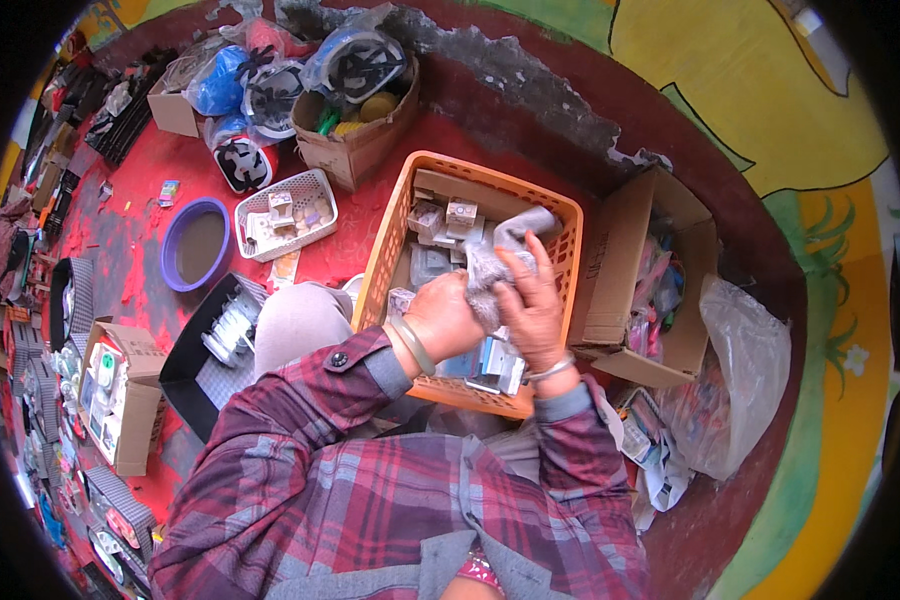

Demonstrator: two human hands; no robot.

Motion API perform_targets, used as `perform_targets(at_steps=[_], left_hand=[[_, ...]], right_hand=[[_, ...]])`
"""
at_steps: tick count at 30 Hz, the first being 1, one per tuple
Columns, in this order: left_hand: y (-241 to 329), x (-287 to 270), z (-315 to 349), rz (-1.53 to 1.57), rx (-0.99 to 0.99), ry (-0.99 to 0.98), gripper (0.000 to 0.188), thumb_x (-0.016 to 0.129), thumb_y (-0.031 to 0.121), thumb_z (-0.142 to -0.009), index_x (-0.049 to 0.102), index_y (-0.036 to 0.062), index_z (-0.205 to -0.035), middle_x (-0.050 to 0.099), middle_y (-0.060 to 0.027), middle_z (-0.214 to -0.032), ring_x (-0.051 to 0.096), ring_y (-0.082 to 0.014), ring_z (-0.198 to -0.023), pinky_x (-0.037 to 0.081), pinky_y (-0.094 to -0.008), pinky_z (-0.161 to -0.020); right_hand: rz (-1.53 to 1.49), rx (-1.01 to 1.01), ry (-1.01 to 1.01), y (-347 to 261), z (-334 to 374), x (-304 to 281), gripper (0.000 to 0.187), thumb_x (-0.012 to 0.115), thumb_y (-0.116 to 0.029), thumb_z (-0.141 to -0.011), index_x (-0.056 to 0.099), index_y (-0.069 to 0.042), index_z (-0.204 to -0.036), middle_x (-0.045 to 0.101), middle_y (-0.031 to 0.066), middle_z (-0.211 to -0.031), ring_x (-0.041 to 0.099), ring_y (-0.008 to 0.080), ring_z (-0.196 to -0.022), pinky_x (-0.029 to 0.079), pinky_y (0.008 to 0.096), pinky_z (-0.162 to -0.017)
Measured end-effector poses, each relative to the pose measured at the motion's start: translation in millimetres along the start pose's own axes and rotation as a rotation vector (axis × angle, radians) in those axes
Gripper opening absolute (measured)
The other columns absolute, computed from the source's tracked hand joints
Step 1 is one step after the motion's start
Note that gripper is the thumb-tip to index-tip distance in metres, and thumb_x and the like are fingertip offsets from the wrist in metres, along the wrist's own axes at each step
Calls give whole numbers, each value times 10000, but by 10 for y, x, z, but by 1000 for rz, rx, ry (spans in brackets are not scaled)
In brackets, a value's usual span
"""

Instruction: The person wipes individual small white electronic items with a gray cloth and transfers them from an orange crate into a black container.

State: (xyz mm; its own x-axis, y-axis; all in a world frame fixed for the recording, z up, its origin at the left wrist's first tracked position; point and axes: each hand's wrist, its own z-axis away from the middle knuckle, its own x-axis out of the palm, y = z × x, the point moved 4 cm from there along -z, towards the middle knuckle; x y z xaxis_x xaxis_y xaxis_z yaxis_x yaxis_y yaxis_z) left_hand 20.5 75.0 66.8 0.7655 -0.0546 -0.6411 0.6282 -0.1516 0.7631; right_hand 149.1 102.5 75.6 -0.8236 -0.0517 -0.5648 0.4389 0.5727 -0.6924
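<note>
My left hand (444, 316) is closed round a crumpled grey cloth (482, 268) above an orange plastic basket (390, 240). My right hand (532, 312) grips the same cloth from the other side, its fingers bent over the fabric. Whether something is wrapped inside the cloth cannot be made out. One end of the cloth stretches toward the basket's far right side. Below my hands, the basket holds several small boxes (460, 214) and blue-and-white packets (495, 362), partly hidden by my hands.
A purple basin (173, 245) and a white basket (322, 222) with small items stand to the left, near a black bin (185, 370). Cardboard boxes (610, 280) flank the orange basket on the right and far left. A clear plastic bag (745, 370) lies farther right.
</note>
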Motion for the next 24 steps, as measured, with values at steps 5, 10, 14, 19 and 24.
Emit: perform_targets(at_steps=[5,10,14,19,24], left_hand=[[-97,81,37,-88,-85,-115,268,570,210,-736,568,25,-930,604,-230,-775,595,-407,-758,482,-456,-684],[-137,233,96,-45,40,-78,275,574,187,-724,511,-8,-907,586,-242,-799,578,-412,-781,465,-468,-695],[-53,162,91,-24,93,-40,281,571,175,-732,499,1,-940,587,-225,-821,575,-396,-806,458,-457,-700],[-35,-11,7,-96,147,79,295,574,184,-736,516,26,-978,586,-194,-816,575,-361,-786,458,-438,-692],[-124,84,-6,-84,227,-41,276,578,208,-744,550,52,-970,606,-182,-854,596,-356,-790,479,-427,-689]], right_hand=[[-44,174,103,147,32,146,240,550,-169,-867,592,-92,-1091,580,161,-1058,578,297,-967,454,355,-821],[-45,436,296,650,174,137,227,463,-214,-922,574,-18,-944,603,119,-722,603,254,-672,471,367,-631],[-1012,679,534,990,175,41,225,473,-194,-917,578,-11,-996,616,67,-901,590,177,-815,490,320,-705],[-1250,598,427,692,-82,-397,384,468,-332,-902,508,-33,-1138,568,112,-1084,574,248,-940,505,365,-768],[-51,92,-68,162,43,21,460,613,-310,-811,496,-94,-1199,455,158,-1248,466,297,-1141,383,376,-964]])
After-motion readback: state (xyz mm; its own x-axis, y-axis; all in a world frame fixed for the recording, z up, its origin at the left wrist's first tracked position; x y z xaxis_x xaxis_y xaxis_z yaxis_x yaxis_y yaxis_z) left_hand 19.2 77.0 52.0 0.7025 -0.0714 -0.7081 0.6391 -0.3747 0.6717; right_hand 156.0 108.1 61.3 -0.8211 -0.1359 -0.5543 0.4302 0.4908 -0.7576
